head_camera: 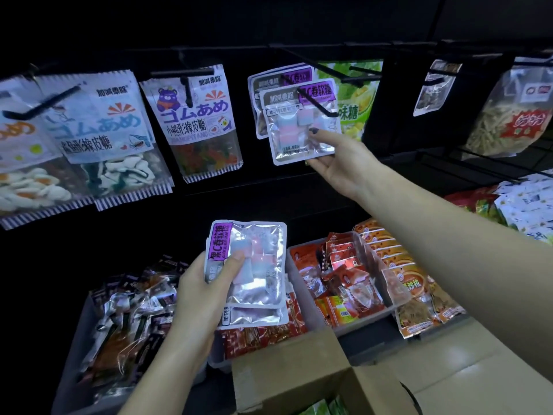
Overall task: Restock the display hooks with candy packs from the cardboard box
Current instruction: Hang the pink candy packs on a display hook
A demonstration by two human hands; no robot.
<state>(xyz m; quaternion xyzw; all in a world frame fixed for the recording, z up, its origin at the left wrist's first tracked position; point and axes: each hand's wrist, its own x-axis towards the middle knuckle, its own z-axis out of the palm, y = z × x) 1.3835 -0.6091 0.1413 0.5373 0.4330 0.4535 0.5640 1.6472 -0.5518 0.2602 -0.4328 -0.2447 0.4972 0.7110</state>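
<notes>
head view: one camera only
right hand (330, 166): pinching the bottom corner of a silver candy pack (302, 127), thumb on front, fingers behind
hook (314, 100): pack hanging on it, just in front of a matching one
left hand (200, 290): gripping spare packs (254, 274) below the hook
cardboard box (299, 375): sitting open further below
advice: judging the pack needs sliding fully back, kept level, before letting go

Between the hanging row and the bins below ran an open dark band. The black hook (317, 100) jutted forward, flanked closely by the bear gummy pack (203, 121) and green candy pack (357, 100). The cardboard box (287, 369) crowded the lower approach, touching a clear bin (374, 265).
</notes>
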